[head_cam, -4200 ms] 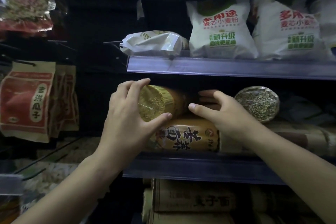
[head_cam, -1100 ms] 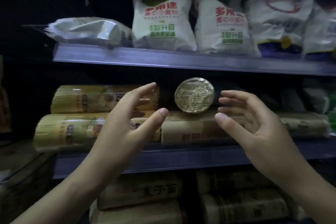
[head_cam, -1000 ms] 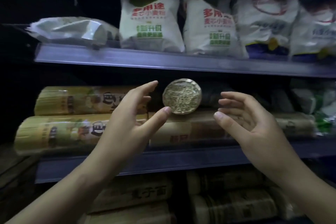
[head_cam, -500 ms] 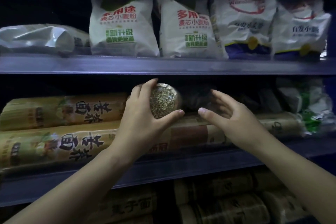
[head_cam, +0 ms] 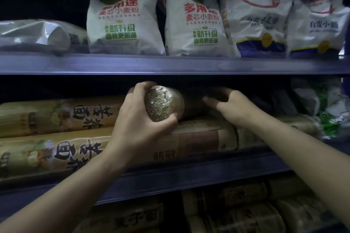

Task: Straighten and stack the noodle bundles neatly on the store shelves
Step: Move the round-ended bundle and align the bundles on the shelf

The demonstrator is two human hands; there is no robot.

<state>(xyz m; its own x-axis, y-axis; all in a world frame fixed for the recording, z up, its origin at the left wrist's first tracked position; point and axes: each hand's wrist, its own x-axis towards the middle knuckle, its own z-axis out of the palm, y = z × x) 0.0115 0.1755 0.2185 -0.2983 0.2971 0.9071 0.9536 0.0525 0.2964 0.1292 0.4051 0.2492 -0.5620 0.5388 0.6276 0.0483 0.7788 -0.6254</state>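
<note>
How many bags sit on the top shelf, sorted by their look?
White bags with green label text: 2
White bags with blue bottom band: 2
Silvery bag lying on its side: 1
Total on the top shelf: 5

Both forearms bare, reaching up & fwd. Left hand (head_cam: 140,125) wraps the round end of a noodle bundle (head_cam: 162,103): fingers curled over top, thumb pressed under. Right hand (head_cam: 230,106) reaches deeper in, palm down, fingers spread on bundle's side; grip there too dark to tell.
</note>
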